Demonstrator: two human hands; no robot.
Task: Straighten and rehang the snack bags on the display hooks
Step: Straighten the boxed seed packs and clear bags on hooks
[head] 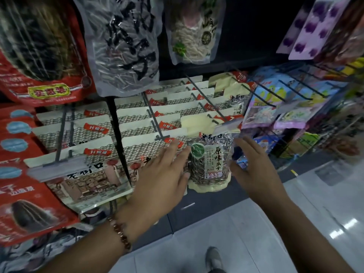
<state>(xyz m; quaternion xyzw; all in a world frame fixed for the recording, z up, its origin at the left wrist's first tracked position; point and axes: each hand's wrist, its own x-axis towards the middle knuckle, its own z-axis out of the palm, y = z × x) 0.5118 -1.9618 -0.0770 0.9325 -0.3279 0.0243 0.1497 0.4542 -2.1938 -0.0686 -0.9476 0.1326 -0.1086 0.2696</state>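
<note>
Shop display rack (199,95), hooks crowded; seed bag (211,164) hanging at front of hook. Left hand (163,174) and right hand (254,168) flanking it, fingers straight, gripping nothing. Straightening step; next calling for squaring bag

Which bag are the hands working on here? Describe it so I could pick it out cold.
Start at the rows of cream bags on the display hooks. At their right end, between the left hand and right hand, hangs the sunflower-seed bag. Unlike its opaque neighbours, it has a clear window showing striped seeds, and a green round sticker.
</note>
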